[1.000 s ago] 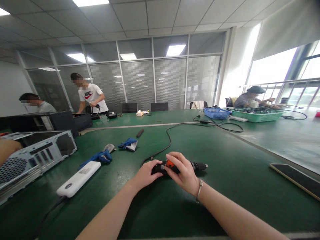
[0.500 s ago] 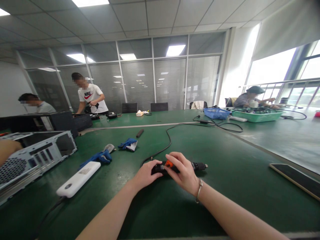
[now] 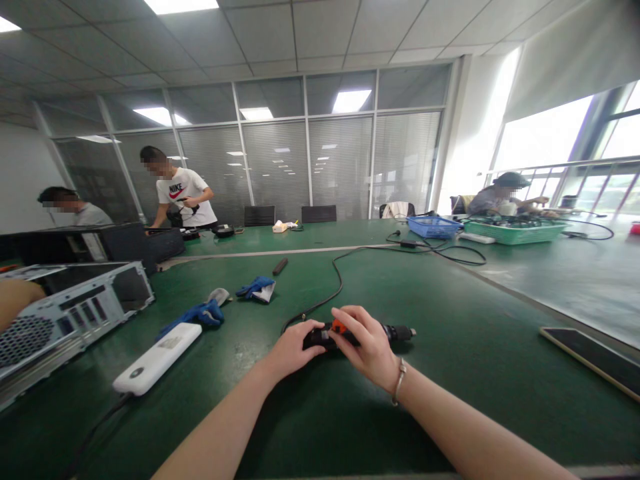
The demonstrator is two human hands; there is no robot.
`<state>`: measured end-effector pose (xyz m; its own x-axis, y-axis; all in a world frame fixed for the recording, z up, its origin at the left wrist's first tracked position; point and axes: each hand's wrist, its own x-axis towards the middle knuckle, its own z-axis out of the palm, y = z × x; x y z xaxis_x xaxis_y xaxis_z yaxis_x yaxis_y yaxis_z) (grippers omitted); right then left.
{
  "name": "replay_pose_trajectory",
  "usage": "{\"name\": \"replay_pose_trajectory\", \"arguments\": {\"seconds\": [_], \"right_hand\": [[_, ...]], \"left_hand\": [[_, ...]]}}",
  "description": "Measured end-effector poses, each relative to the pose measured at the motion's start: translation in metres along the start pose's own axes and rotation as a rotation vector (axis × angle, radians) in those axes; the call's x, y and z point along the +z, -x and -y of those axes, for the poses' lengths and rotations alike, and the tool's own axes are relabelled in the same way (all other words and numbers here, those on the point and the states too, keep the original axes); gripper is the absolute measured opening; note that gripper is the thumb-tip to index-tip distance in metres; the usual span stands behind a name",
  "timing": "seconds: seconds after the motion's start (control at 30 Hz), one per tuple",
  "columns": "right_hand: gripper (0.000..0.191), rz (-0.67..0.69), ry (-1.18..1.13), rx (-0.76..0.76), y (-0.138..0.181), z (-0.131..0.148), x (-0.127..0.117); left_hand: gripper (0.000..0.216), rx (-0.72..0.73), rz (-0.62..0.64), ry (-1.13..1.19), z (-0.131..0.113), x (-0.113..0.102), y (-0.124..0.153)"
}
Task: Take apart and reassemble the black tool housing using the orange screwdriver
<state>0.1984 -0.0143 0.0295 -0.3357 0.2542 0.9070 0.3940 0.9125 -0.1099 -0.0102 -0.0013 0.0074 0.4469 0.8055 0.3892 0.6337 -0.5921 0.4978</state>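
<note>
Lying on green table [image 3: 350,427], black tool [image 3: 323,338] is gripped at one end by left hand [image 3: 294,348]; orange part [image 3: 338,327] at its middle is held between right hand's [image 3: 369,347] narrowed fingers. Handling judged under way; amount left cannot be told. Green basket [image 3: 531,234] is filled with dark, indistinct items; blue basket's [image 3: 434,231] contents are hidden.

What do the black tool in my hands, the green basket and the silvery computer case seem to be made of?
Black tool: probably hard plastic, judging by its dark body; the tip looks metallic from its silvery sheen. Green basket: likely molded plastic, evenly coloured with openwork sides. Computer case: apparently sheet metal, grey and smooth, with cut slots and perforations.
</note>
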Motion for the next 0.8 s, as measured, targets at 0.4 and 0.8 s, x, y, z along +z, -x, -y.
{"name": "replay_pose_trajectory", "arguments": {"seconds": [0.4,0.8], "right_hand": [[0.058,0.038,-0.015,0.004,-0.0014,0.0036,-0.0025],[0.066,0.031,-0.036,0.006,0.0006,0.0026,-0.0011]], "left_hand": [[0.037,0.003,-0.013,0.006,0.0001,-0.0004,0.0003],[0.040,0.011,-0.005,0.014,0.0004,-0.0003,0.0003]]}}
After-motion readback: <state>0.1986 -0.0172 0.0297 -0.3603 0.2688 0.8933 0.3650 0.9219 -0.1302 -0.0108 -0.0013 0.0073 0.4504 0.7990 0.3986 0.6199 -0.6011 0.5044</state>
